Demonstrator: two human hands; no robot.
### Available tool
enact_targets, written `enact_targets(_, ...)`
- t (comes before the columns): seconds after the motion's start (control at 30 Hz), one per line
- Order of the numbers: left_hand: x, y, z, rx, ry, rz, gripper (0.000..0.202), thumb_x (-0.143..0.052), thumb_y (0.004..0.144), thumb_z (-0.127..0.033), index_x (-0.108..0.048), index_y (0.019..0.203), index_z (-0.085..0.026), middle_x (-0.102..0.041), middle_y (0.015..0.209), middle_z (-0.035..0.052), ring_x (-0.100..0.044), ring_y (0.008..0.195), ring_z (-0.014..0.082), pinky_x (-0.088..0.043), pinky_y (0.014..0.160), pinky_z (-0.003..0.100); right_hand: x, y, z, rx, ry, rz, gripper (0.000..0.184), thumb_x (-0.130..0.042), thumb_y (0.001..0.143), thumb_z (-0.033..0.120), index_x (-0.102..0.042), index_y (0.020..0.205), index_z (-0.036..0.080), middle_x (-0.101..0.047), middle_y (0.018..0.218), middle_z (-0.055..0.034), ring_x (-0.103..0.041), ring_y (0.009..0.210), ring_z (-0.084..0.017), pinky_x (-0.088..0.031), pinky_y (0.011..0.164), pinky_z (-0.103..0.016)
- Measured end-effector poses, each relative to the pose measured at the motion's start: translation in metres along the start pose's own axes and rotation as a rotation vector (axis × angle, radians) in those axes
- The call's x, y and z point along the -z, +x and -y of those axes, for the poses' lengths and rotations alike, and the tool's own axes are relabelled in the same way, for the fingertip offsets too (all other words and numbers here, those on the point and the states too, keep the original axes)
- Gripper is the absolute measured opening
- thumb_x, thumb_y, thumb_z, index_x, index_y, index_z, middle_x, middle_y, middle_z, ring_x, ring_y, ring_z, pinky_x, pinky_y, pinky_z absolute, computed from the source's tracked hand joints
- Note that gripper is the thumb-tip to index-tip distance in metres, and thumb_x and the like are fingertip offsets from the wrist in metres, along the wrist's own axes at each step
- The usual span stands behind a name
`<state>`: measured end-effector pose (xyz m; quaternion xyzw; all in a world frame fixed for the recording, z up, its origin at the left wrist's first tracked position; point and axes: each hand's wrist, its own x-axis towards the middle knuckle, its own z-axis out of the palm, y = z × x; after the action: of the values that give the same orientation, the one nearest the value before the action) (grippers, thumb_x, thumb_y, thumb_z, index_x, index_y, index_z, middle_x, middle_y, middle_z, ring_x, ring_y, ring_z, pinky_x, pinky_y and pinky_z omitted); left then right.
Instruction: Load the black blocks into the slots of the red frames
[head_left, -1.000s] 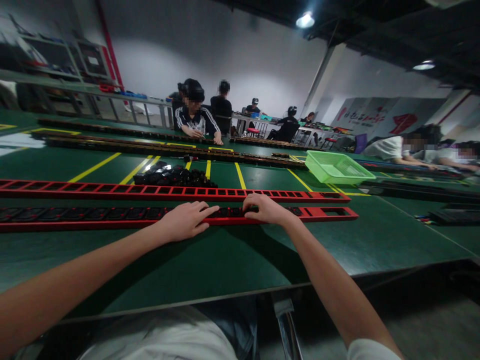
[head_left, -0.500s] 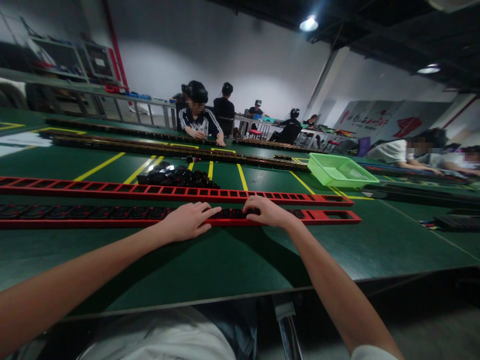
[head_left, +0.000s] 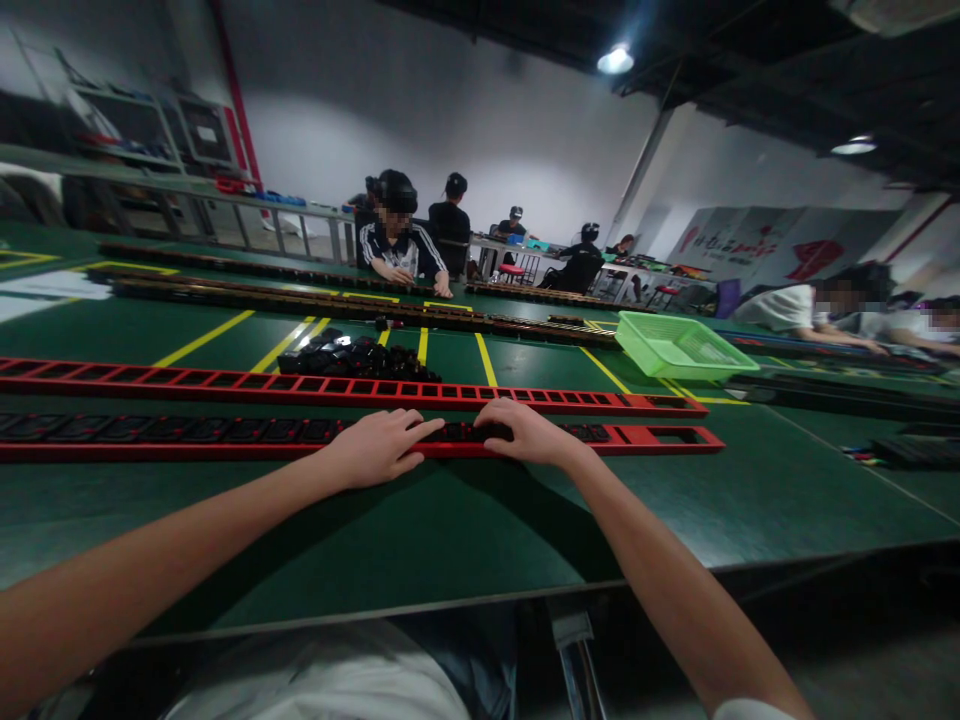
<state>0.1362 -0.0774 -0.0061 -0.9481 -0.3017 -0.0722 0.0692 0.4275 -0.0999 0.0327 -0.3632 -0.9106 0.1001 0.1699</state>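
A long red frame [head_left: 634,438] lies across the green table in front of me, its slots filled with a row of small black parts [head_left: 225,430]. My left hand [head_left: 375,447] rests on this frame, forefinger stretched along the row toward the right and thumb spread apart. Just to its right, my right hand [head_left: 529,432] bends over the same row, with thumb and curled fingers around a small black part that is mostly hidden. Behind it runs a second red frame [head_left: 645,404] whose slots look empty. A heap of glossy black parts [head_left: 352,357] lies beyond that.
A light green plastic basket [head_left: 675,345] stands at the back right. Long dark strips [head_left: 315,298] cross the table farther back, where a co-worker [head_left: 401,245] sits opposite. Black bundles with coloured ends [head_left: 911,448] lie at the right. The table's near edge [head_left: 420,605] runs before me.
My right hand has shifted slightly left along the row, toward the left hand. My left hand stays in place. The whole view has tipped a little.
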Motion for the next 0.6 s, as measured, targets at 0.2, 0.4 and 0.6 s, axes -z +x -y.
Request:
enact_targets(0.2, -0.0004, 0.0002, 0.0002, -0.007, 0.005, -0.004, 0.056, -0.044, 0.097, -0.040, -0.034, 0.150, -0.025, -0.057, 0.127, 0.0101, -0.058, 0.108, 0.0244, -0.046, 0.089, 0.034, -0.0036, 0.0037, 0.0097, 0.030, 0.012, -0.001, 0.025, -0.061, 0.089, 0.016, -0.064, 0.114, 0.018, -0.062, 0.115, -0.0096, -0.056, 0.110, -0.023, -0.045, 0.100, -0.042)
enact_targets(0.4, -0.0009, 0.0004, -0.0002, -0.016, 0.002, -0.019, 0.055, -0.045, 0.097, -0.039, -0.035, 0.149, -0.025, -0.057, 0.126, 0.0098, -0.058, 0.108, 0.0248, -0.046, 0.088, 0.035, -0.0062, 0.0041, 0.0103, 0.016, -0.022, -0.009, 0.028, -0.054, 0.093, 0.014, -0.064, 0.118, 0.020, -0.061, 0.117, -0.0100, -0.056, 0.111, -0.023, -0.045, 0.101, -0.043)
enact_targets(0.6, 0.0000, 0.0001, -0.0004, -0.014, 0.008, -0.017, 0.055, -0.045, 0.097, -0.039, -0.035, 0.149, -0.025, -0.058, 0.126, 0.0102, -0.059, 0.107, 0.0249, -0.047, 0.087, 0.035, -0.0075, 0.0049, 0.0092, 0.010, -0.036, -0.001, 0.027, -0.053, 0.093, 0.014, -0.065, 0.116, 0.020, -0.061, 0.117, -0.0099, -0.056, 0.111, -0.023, -0.045, 0.102, -0.042)
